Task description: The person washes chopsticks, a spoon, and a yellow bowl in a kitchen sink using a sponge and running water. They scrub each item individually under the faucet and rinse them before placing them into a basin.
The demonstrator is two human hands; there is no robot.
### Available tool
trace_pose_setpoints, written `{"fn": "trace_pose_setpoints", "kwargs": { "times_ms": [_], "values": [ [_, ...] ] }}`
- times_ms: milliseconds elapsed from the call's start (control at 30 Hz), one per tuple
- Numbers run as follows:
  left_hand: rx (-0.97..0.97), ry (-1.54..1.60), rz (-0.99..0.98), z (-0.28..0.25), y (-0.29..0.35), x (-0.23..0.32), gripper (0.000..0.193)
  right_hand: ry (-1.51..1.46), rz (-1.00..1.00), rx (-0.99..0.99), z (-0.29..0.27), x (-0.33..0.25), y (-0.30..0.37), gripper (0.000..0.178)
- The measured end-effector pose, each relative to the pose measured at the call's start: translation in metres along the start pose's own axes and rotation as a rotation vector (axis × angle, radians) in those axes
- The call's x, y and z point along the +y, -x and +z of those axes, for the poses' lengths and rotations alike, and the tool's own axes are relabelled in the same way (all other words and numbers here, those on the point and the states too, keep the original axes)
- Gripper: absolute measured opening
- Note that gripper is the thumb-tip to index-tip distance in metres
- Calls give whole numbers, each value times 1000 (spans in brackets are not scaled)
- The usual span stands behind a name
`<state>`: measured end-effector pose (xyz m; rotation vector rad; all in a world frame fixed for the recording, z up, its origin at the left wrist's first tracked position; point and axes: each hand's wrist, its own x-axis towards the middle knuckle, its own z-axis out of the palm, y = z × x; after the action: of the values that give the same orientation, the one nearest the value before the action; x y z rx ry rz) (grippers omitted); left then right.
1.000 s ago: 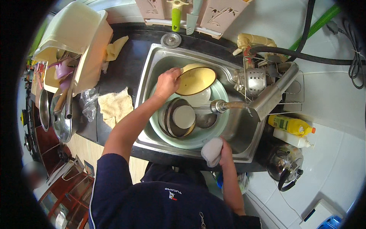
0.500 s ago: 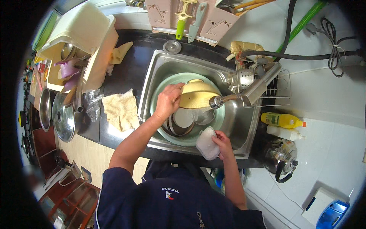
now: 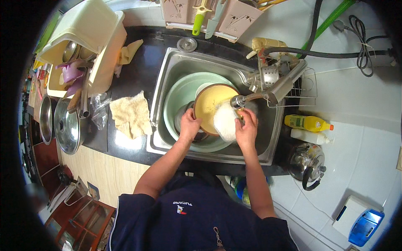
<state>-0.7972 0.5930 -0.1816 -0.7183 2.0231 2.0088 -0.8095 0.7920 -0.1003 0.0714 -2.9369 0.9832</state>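
Note:
My left hand (image 3: 189, 125) grips the near left edge of a yellow bowl (image 3: 208, 102) with a brown rim, its inside facing up. My right hand (image 3: 246, 129) is closed on a white scrubbing pad (image 3: 225, 122), which lies against the bowl's right inner side. The bowl is held over a pale green basin (image 3: 174, 90) in the steel sink (image 3: 164, 75). Other dishes (image 3: 184, 109) sit in the basin, mostly hidden under the bowl. The faucet's spout (image 3: 238, 101) hangs just above the bowl's right edge.
Left of the sink lie a beige cloth (image 3: 130, 115), a glass lid (image 3: 67, 125) and a cream dish box (image 3: 102, 62). At the right stand a wire rack (image 3: 307, 90), a yellow bottle (image 3: 307, 122) and a kettle (image 3: 307, 161). A metal drain strainer (image 3: 186, 44) sits behind the sink.
The bowl has turned from tilted to inside up. My left hand has moved nearer along its rim. The scrubbing pad in my right hand has risen from the sink's front edge into the bowl.

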Motion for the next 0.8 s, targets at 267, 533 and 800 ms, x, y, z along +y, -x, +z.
{"fn": "trace_pose_setpoints", "kwargs": {
  "times_ms": [267,533,800],
  "values": [
    [-41,-69,423,8,30,30,72,-272,554,183,77,7,1,93],
    [-51,-97,417,-9,35,34,80,-484,466,-259,87,48,8,70],
    [-11,-7,388,-7,24,42,80,-132,353,36,53,23,-10,73]
  ]
}}
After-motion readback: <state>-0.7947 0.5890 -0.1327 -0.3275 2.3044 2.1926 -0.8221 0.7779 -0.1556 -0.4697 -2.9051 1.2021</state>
